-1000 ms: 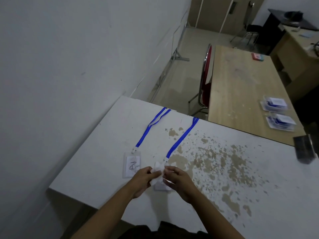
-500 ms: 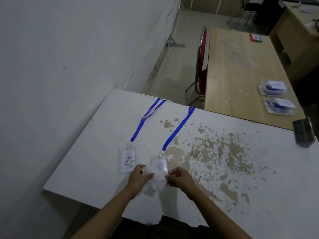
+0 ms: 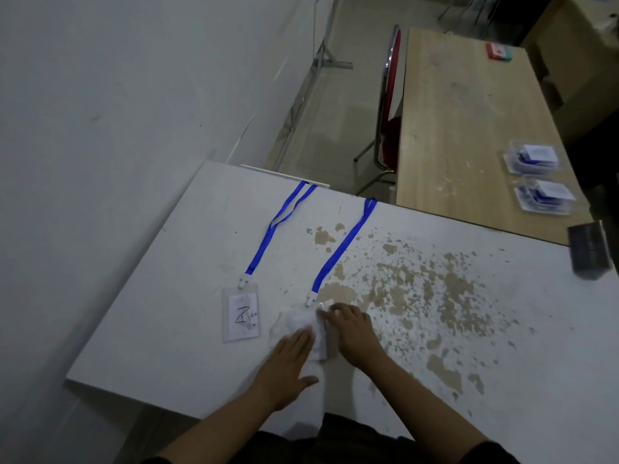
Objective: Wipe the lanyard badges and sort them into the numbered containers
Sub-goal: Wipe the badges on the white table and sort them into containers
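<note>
Badge (image 3: 322, 343) mostly hidden (under wipe (image 3: 296, 323)), flat-fingered hands (image 3: 321, 349) pressing both, gripping nothing.

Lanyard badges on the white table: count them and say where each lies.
2. One badge lies uncovered left of the hands; the other is mostly hidden under the white wipe. The far containers may hold more.

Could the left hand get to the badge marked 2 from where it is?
Probably yes. The left hand lies flat on the white wipe, and the badge marked 2 lies beside it on the white table, uncovered, with nothing between them.
</note>
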The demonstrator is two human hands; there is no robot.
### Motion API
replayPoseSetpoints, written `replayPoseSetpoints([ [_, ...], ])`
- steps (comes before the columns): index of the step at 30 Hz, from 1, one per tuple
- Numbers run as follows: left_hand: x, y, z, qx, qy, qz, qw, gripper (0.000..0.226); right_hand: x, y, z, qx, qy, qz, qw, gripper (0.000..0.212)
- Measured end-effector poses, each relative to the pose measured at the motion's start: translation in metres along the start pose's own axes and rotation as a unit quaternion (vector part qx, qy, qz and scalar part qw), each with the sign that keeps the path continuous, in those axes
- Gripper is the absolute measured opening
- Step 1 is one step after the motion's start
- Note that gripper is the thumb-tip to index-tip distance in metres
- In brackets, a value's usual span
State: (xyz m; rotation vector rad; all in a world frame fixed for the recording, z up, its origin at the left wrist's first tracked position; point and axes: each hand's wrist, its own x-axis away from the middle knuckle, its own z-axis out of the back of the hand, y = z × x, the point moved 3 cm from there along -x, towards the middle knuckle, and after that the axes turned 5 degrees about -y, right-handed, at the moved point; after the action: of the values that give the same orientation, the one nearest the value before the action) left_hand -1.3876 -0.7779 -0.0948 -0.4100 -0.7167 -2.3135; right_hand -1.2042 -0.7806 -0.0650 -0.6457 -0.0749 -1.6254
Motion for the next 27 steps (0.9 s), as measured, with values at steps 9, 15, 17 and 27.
replayPoseSetpoints([
  [9,-0.006,-0.005,0.000,0.006,-0.040,-0.062,0.997,0.082,-0.015,0.011,0.008,0.001,-0.029,-0.007,1.000,0.064],
  [15,-0.012,0.000,0.008,0.025,-0.024,-0.069,0.997,0.084,-0.014,0.010,0.007,-0.023,-0.016,-0.029,0.999,0.064],
  [17,-0.001,0.000,-0.003,0.012,-0.045,-0.094,0.995,0.084,-0.014,0.010,0.007,-0.030,-0.013,-0.035,0.999,0.063],
  [27,-0.009,-0.008,0.007,-0.003,-0.040,-0.092,0.995,0.087,-0.014,0.014,0.007,-0.045,-0.038,-0.048,0.997,0.070],
])
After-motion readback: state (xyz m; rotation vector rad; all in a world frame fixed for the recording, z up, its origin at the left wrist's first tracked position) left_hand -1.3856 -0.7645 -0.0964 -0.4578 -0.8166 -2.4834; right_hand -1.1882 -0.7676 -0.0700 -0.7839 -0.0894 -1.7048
